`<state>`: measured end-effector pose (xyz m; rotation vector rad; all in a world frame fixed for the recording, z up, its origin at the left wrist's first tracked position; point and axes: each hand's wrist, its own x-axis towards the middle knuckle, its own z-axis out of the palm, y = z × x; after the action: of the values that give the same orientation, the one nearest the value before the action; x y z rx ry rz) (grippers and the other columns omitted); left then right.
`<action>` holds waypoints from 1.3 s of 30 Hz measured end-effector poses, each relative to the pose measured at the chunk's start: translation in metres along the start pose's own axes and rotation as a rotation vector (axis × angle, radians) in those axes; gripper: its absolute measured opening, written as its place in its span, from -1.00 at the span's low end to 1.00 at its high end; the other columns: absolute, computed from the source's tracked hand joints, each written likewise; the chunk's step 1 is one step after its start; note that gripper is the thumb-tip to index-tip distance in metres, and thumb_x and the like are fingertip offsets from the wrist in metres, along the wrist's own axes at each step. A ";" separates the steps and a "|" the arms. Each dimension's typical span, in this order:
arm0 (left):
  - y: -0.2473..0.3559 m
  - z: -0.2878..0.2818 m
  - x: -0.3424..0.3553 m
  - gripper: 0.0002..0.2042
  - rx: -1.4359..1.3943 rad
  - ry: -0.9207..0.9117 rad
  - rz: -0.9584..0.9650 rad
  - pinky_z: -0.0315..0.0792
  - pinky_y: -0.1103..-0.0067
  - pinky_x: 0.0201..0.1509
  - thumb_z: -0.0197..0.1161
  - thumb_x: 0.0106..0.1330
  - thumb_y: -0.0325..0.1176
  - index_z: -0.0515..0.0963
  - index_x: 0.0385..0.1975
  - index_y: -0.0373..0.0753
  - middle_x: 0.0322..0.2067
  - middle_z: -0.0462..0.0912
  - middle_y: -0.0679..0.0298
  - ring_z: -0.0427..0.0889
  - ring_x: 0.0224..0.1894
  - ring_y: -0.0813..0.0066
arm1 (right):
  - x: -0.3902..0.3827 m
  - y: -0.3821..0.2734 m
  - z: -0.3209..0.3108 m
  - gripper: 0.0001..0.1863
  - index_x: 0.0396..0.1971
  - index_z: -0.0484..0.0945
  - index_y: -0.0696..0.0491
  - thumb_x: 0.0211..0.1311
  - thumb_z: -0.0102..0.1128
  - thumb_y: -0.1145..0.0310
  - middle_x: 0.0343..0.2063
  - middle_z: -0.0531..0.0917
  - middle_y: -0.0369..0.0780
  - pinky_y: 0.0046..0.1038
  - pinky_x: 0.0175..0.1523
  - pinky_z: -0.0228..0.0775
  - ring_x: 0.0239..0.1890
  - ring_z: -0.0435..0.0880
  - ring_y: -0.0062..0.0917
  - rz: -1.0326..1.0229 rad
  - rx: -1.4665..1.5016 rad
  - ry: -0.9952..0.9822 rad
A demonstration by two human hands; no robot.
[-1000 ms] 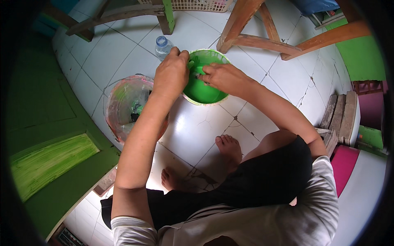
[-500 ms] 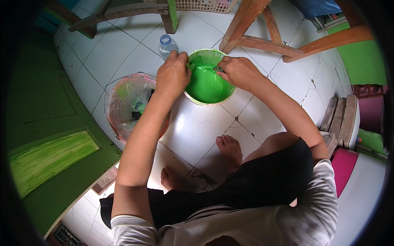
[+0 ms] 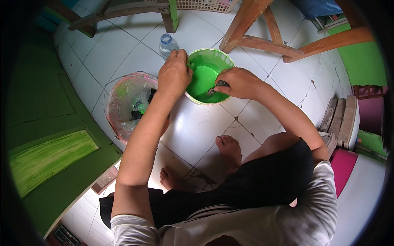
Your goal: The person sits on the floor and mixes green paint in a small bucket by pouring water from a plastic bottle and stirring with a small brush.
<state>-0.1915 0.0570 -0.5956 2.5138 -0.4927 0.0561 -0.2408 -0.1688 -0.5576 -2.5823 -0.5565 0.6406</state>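
Bright green paint [image 3: 201,82] fills the lower part of a white-rimmed bucket [image 3: 217,57] on the tiled floor. My left hand [image 3: 175,74] is closed over the bucket's left rim. Above the right side, my right hand [image 3: 238,83] grips a tool [image 3: 222,83] with a dark handle and a metal part; its lower end goes into the paint, so I cannot make out its kind. A clear plastic bottle [image 3: 166,43] with a blue neck stands just beyond my left hand.
Left of the bucket is a larger pink-stained tub [image 3: 119,115] with plastic and dark scraps inside, partly behind my left forearm. Wooden trestle legs [image 3: 266,45] stand at the far right. A green panel [image 3: 57,119] lies along the left, and wood blocks [image 3: 340,119] sit at right.
My right hand has moved nearer to me with the tool, from the bucket's far right rim toward its near right side. The left hand stays at the rim.
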 end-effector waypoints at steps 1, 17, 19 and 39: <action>-0.001 0.001 0.000 -0.71 0.003 0.007 -0.006 0.51 0.20 0.01 0.34 0.13 -0.46 0.45 -0.15 -0.26 -0.14 0.55 0.02 0.61 -0.08 -0.06 | 0.001 0.000 -0.001 -0.66 -0.19 0.69 0.18 0.28 0.26 0.17 -0.25 0.70 0.00 -0.15 0.06 0.52 -0.12 0.69 -0.10 0.009 -0.028 0.026; 0.001 0.008 -0.001 -0.66 -0.072 -0.017 -0.201 0.53 0.16 0.01 0.31 0.21 -0.35 0.40 -0.09 -0.30 -0.09 0.55 -0.03 0.64 -0.07 -0.09 | -0.008 0.006 -0.011 -0.70 -0.18 0.67 0.11 0.31 0.26 0.18 -0.24 0.70 -0.10 -0.18 -0.03 0.51 -0.18 0.68 -0.14 0.127 -0.171 0.297; -0.001 0.009 -0.002 -0.67 -0.068 -0.027 -0.200 0.52 0.16 0.01 0.30 0.23 -0.31 0.43 -0.09 -0.30 -0.07 0.56 -0.03 0.64 -0.06 -0.09 | -0.006 0.008 -0.009 -0.70 -0.18 0.67 0.11 0.32 0.24 0.17 -0.24 0.70 -0.10 -0.19 -0.04 0.51 -0.18 0.68 -0.14 0.121 -0.204 0.310; -0.009 0.013 0.000 -0.65 -0.013 -0.024 -0.182 0.52 0.18 0.02 0.31 0.31 -0.15 0.53 -0.09 -0.29 -0.07 0.60 -0.04 0.64 -0.06 -0.10 | -0.006 0.002 -0.001 -0.67 -0.16 0.67 0.18 0.30 0.24 0.20 -0.20 0.71 -0.04 -0.19 -0.04 0.55 -0.19 0.73 -0.15 0.140 -0.193 0.359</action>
<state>-0.1886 0.0571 -0.6113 2.5381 -0.2711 -0.0473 -0.2449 -0.1735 -0.5559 -2.8446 -0.3353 0.1597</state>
